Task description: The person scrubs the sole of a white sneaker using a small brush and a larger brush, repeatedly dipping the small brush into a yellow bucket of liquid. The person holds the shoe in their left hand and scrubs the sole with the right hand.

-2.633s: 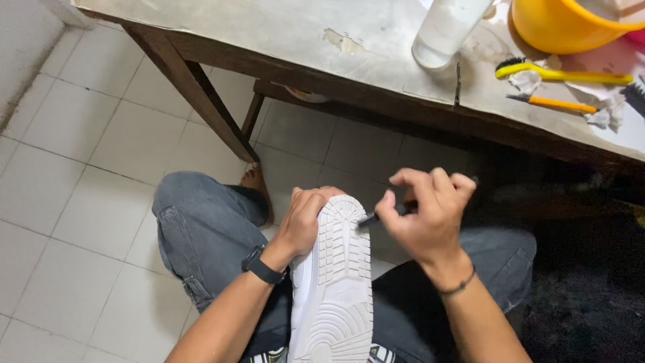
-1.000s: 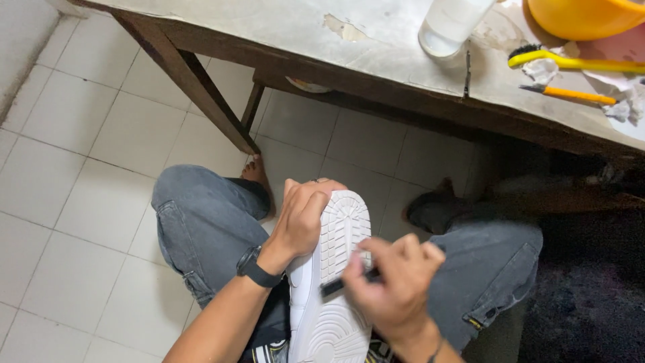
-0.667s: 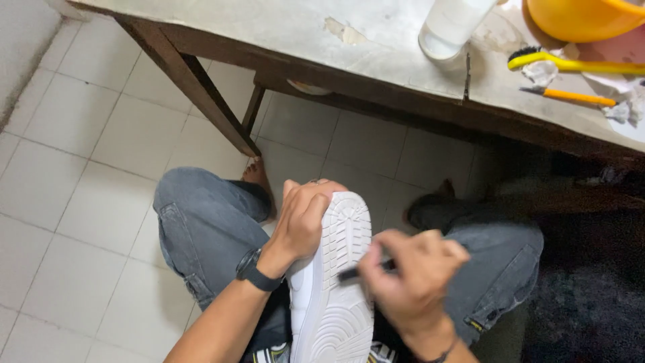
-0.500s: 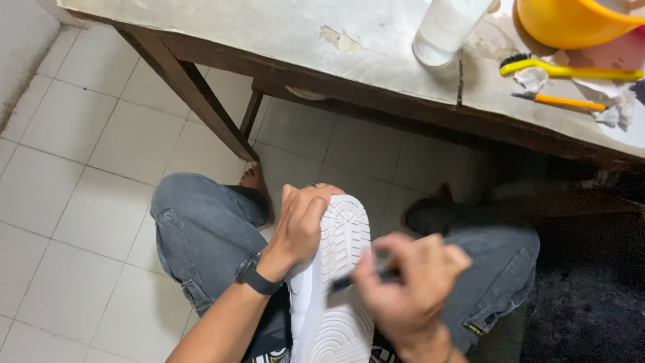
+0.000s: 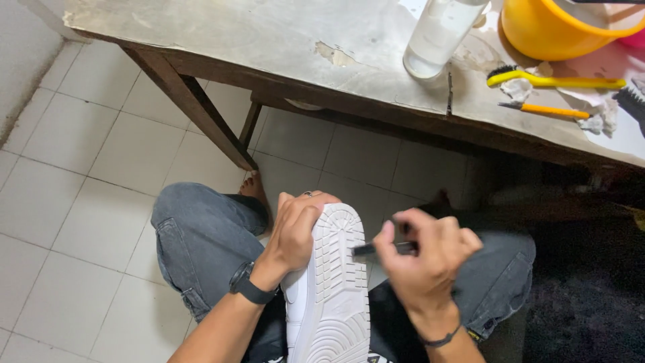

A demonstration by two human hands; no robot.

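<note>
The left hand point(image 5: 295, 225) is gripping the toe of the white shoe point(image 5: 332, 289), sole up on the lap at six o'clock, while the right hand point(image 5: 426, 259), fingers closed around a dark tool point(image 5: 373, 249), is picking at the tread, work demanding steady pressure.

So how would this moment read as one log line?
left hand: grips white shoe, sole up | right hand: dark tool at sole edge | table: bottle, yellow brush

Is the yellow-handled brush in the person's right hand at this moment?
No: the yellow-handled brush lies on the table, while the right hand holds a dark thin tool against the white shoe sole.
</note>
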